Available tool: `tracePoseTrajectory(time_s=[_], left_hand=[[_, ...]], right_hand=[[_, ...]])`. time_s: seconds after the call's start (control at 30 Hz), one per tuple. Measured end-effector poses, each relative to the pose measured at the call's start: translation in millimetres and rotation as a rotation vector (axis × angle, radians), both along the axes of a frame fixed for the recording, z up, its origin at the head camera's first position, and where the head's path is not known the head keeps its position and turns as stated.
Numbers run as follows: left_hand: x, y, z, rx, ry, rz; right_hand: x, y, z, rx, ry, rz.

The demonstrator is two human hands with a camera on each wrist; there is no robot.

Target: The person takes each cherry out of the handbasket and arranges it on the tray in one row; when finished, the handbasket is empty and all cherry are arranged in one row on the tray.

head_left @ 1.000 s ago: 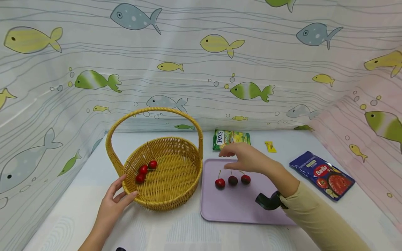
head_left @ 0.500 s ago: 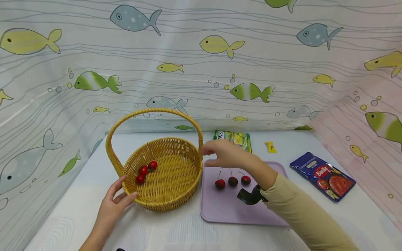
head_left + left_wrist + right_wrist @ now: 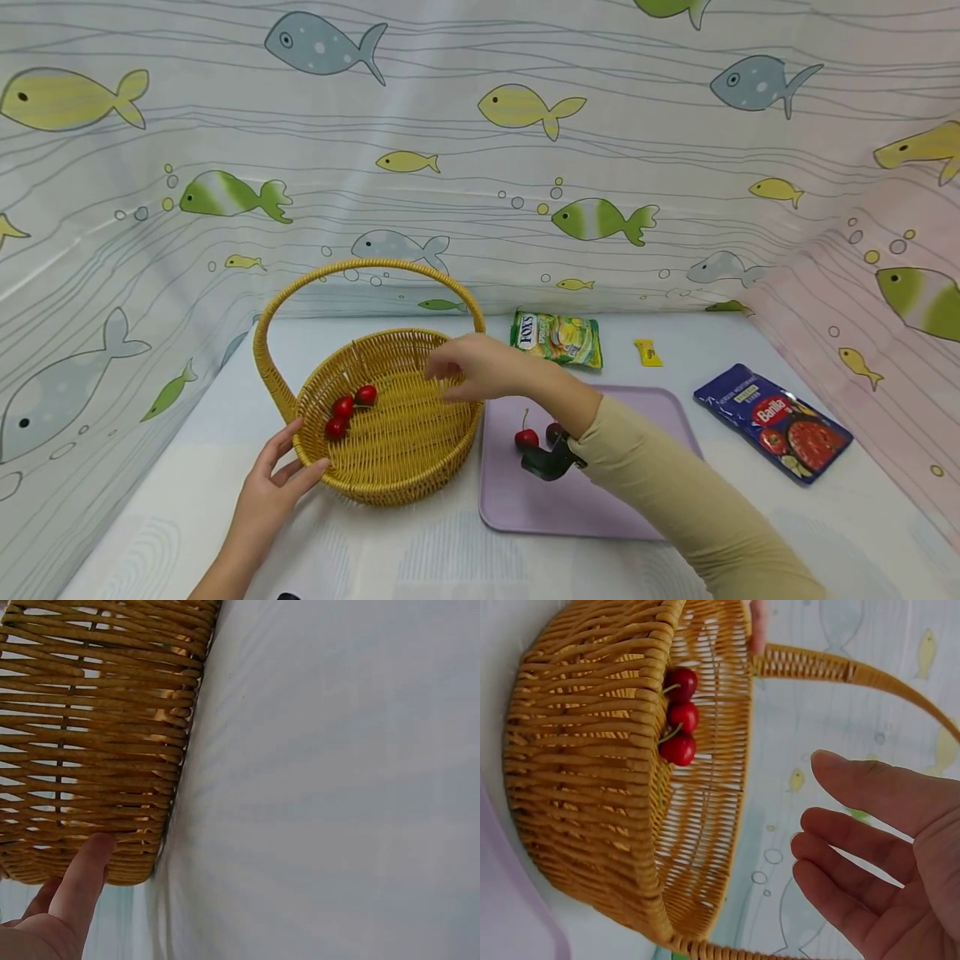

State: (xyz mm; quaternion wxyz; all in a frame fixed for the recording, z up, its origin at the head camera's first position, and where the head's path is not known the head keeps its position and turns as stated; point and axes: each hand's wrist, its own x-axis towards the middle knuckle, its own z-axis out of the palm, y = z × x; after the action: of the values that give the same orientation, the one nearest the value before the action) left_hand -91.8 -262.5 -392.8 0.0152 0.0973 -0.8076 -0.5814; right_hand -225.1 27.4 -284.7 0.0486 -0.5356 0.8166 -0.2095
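A round wicker basket [image 3: 408, 492] with a tall arched handle stands left of centre. Three red cherries [image 3: 343, 407] lie inside it on the left. My left hand [image 3: 270, 483] touches the basket's near left side; one straight digit [image 3: 84, 881] rests on the woven outer wall in the left wrist view. Over the basket's right part hovers my right hand [image 3: 480, 367], its fingers loosely bent and apart. In the right wrist view nothing lies between the thumb [image 3: 870, 787] and the fingers. On the lilac tray [image 3: 525, 512] sits a cherry [image 3: 527, 439], with another partly behind the right wrist.
Behind the tray lies a green Fox's candy bag [image 3: 558, 337]. A small yellow wrapped candy [image 3: 648, 352] is right of it. Farther right, a blue Barilla pouch [image 3: 774, 423] lies flat. A fish-printed curtain [image 3: 465, 192] encloses the back and sides of the white table.
My right hand has moved left from above the tray to above the basket, and its forearm now hides part of the tray's cherries. The left hand and basket have stayed put.
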Motion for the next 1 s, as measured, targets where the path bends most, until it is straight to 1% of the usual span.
tracePoseTrajectory(time_s=[0.13, 0.27, 0.4, 0.53, 0.7, 0.8, 0.9, 1.0], left_hand=[[-0.5, -1, 0.6, 0.011, -0.001, -0.004], [-0.9, -1, 0.8, 0.022, -0.005, -0.009], [-0.8, -1, 1.0, 0.029, -0.013, -0.009], [0.8, -1, 1.7, 0.031, -0.020, -0.008], [2.6, -3, 2.8, 0.025, -0.011, 0.000], [3.6, -4, 3.4, 0.024, -0.011, 0.010], [3.2, -3, 2.9, 0.025, -0.018, 0.013], [1.5, -1, 1.9, 0.024, -0.016, 0.008]], right_hand=[[-7.7, -16, -1.7, 0.035, -0.015, 0.010], [-15.5, -31, -3.5, 0.081, -0.059, 0.009], [-24.0, -46, -8.6, 0.109, -0.116, 0.008], [-33.4, -63, -16.5, 0.131, -0.154, -0.001], [-41.5, -85, -21.9, 0.170, -0.167, -0.039], [-45.2, -95, -25.0, 0.162, -0.176, -0.043], [-49.7, -102, -29.7, 0.165, -0.192, -0.048], [-53.2, -104, -34.2, 0.191, -0.207, -0.068]])
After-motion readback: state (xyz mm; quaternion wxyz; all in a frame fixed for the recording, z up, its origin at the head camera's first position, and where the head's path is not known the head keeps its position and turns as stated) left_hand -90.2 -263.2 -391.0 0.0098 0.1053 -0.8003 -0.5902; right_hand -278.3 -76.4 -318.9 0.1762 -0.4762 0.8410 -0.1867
